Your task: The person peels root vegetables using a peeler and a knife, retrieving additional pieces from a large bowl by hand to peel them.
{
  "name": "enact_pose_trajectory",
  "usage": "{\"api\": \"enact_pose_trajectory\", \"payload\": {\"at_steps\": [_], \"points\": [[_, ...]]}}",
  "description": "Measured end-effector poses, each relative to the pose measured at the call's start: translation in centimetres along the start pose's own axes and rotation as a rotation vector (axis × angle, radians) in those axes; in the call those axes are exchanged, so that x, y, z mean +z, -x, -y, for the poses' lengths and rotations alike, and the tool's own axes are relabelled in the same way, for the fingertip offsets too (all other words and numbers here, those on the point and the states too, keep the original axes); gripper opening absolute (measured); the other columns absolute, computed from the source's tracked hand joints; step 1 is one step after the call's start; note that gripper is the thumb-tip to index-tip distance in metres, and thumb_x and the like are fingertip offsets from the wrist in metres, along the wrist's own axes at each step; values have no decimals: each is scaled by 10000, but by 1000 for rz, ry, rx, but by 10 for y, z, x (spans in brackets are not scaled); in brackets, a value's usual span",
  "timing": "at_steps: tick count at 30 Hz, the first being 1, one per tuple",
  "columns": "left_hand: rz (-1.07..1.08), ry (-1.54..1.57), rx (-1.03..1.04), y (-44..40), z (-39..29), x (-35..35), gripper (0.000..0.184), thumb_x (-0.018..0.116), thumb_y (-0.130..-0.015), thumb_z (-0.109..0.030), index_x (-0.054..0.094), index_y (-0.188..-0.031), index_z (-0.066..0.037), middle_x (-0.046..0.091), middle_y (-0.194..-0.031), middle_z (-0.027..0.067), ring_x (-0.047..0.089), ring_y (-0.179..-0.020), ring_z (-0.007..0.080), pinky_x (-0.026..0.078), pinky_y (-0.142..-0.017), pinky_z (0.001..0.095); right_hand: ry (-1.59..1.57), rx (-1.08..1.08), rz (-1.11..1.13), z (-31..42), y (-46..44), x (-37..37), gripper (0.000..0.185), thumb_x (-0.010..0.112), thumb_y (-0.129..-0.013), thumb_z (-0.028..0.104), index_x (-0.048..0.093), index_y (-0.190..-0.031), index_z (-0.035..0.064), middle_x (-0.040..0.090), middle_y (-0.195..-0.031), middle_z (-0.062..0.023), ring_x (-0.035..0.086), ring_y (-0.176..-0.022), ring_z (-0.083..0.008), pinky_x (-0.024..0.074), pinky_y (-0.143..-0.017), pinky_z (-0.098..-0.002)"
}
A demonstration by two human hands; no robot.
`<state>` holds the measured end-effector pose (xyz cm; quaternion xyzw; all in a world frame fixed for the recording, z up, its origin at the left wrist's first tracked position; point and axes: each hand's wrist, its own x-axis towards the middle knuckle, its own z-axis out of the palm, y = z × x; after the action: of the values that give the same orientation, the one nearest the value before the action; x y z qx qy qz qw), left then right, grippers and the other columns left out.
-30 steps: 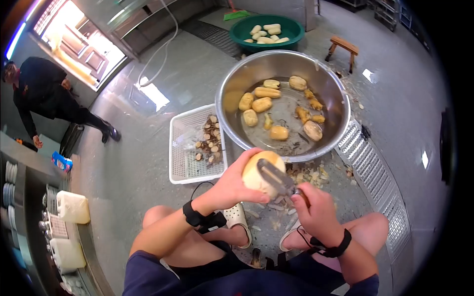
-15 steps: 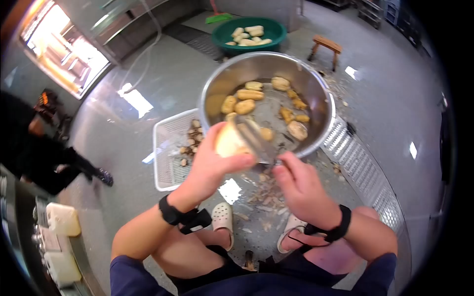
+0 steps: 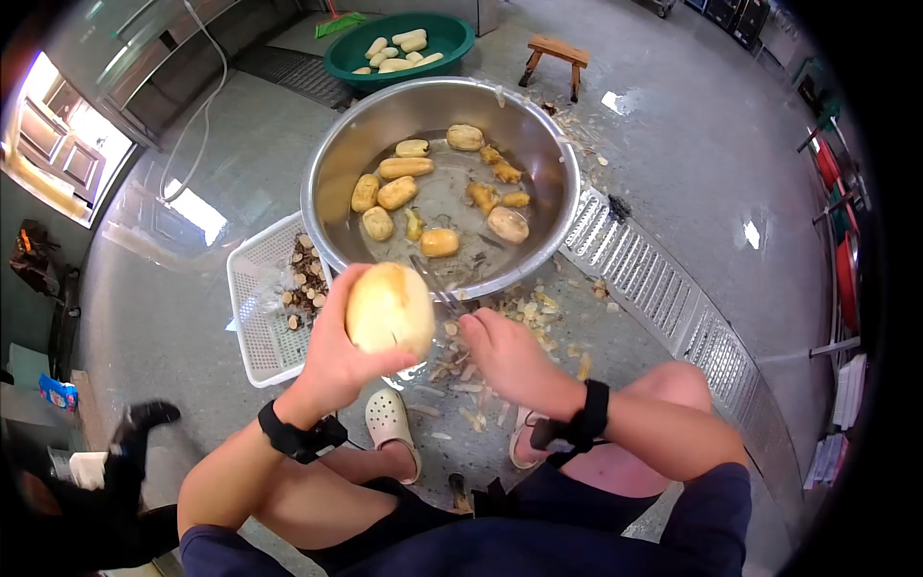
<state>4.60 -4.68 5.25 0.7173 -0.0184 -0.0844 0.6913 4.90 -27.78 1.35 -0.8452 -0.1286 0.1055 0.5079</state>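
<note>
Stainless steel gleams on the wide basin (image 3: pixel 548 173) that stands on the floor (image 3: pixel 673 212), seen in the head view beyond two cream clogs (image 3: pixel 386 415). Pale and thick, the root piece (image 3: pixel 389 317) is up in the air in front of the basin's near rim, the left hand (image 3: pixel 332 363) wrapped round its side with the thumb braced along the bottom. The right hand (image 3: pixel 510 358) clenches a metal peeler (image 3: pixel 439 284), most of the handle lost in the fist. What has just changed is the blade: a second ago it lay across the face of the piece, and now it sits off by the right edge, touching or just clear, I can't tell which. To my eye that marks a gap in the peeling, with the near face bared to view; a yellow-brown patch shows towards its top. Tan pieces (image 3: pixel 396 192) lie in the basin. Shavings (image 3: pixel 471 380) litter the floor below the right hand, and farther off paler pieces (image 3: pixel 394 65) rest in a green tub (image 3: pixel 463 46).
</note>
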Motion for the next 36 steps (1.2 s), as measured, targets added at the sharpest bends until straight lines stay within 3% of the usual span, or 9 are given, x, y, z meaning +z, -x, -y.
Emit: {"api": "enact_pose_trajectory", "payload": {"at_steps": [3, 8, 15, 19, 23, 26, 31, 34, 36], "points": [[213, 114, 17, 9, -5, -1, 1122, 979, -620, -262, 352, -1520, -23, 530, -1412, 126, 526, -1312, 228, 417, -1125, 371, 5, 29, 26, -13, -1, -5, 350, 459, -1089, 287, 579, -967, -19, 636, -811, -255, 622, -782, -479, 480, -691, -522], [204, 251, -42, 17, -2, -10, 1172, 984, -591, -292, 346, -1539, -29, 521, -1445, 118, 528, -1334, 226, 434, -1116, 369, -318, 143, -25, 11, 22, 2, 332, 470, -1084, 282, 566, -980, -18, 643, -831, -253, 630, -791, -469, 476, -683, -519], [98, 445, -42, 31, 16, -8, 1213, 958, -606, -269, 284, -1574, 13, 504, -1456, 153, 542, -1326, 260, 439, -1120, 391, 15, -171, -123, 29, 38, 5, 232, 547, -1052, 284, 559, -1004, 57, 634, -738, -199, 648, -732, -433, 461, -590, -511], [124, 327, -66, 27, 17, -4, 1064, 887, -659, -330, 368, -1519, 22, 569, -1379, 153, 572, -1277, 240, 459, -1073, 364, -77, -52, -28, 11, 34, 8, 248, 523, -1070, 268, 551, -999, 32, 608, -712, -208, 610, -689, -440, 444, -607, -508], [111, 343, -153, 32, 27, 0, 987, 866, -682, -285, 399, -1495, 22, 570, -1378, 147, 572, -1261, 238, 449, -1075, 358, -233, 85, 18, -10, 39, 30, 291, 492, -1086, 278, 562, -1001, 9, 608, -741, -229, 589, -698, -448, 447, -641, -493], [98, 269, -246, 34, 35, 0, 1091, 853, -649, -410, 364, -1526, 15, 551, -1412, 148, 565, -1294, 249, 429, -1103, 366, -271, 123, 12, -22, 40, 41, 317, 463, -1095, 277, 573, -1005, -6, 610, -772, -253, 591, -716, -454, 451, -662, -492], [95, 387, -315, 38, 45, -2, 994, 855, -668, -289, 386, -1497, -6, 563, -1382, 148, 560, -1278, 257, 441, -1086, 372, -212, 116, 31, -32, 39, 54, 401, 401, -1107, 307, 591, -1010, -33, 629, -817, -280, 609, -754, -473, 468, -696, -505], [278, 409, -141, 43, 33, 7, 1029, 853, -661, -309, 357, -1516, -19, 562, -1386, 151, 571, -1269, 268, 442, -1095, 380, -137, 317, 238, -81, 40, 65, 464, 383, -1106, 348, 616, -1017, -43, 645, -826, -280, 620, -789, -471, 481, -732, -510], [287, 479, -190, 39, 33, 4, 1105, 857, -638, -469, 355, -1524, -42, 551, -1404, 146, 584, -1213, 287, 482, -975, 388, -205, 384, 239, -75, 35, 62, 489, 394, -1099, 385, 631, -1014, -35, 657, -817, -254, 631, -786, -431, 490, -733, -488]]}}
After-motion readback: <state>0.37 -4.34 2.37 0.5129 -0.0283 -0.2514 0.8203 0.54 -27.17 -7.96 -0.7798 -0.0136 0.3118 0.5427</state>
